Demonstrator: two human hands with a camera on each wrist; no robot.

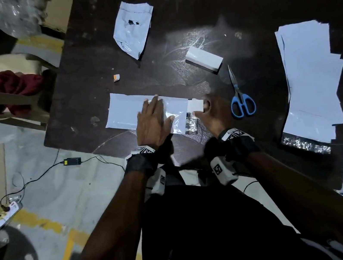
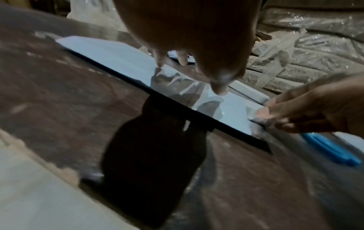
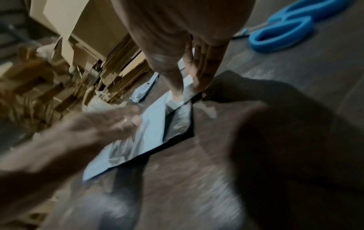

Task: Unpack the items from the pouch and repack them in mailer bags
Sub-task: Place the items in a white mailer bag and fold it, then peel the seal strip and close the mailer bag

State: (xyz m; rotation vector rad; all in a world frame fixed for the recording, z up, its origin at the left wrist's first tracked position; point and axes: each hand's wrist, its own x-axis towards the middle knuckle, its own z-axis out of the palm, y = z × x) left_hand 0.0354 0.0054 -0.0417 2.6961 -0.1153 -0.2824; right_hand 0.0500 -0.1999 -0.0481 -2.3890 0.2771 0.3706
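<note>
- Head view: a mailer bag lies flat near the front edge of the dark table. The left hand presses it with straight fingers, and the right hand pinches a white box at the bag's open end. Blue scissors lie just right.
- Left wrist view: fingertips touch the bag.
- Right wrist view: thumb and fingers grip the box at the bag's mouth.

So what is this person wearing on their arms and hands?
Both forearms are bare, with no sleeves. Each wrist carries a black strap holding a white camera block printed with black square marker codes. The left hand and right hand are ungloved.
</note>
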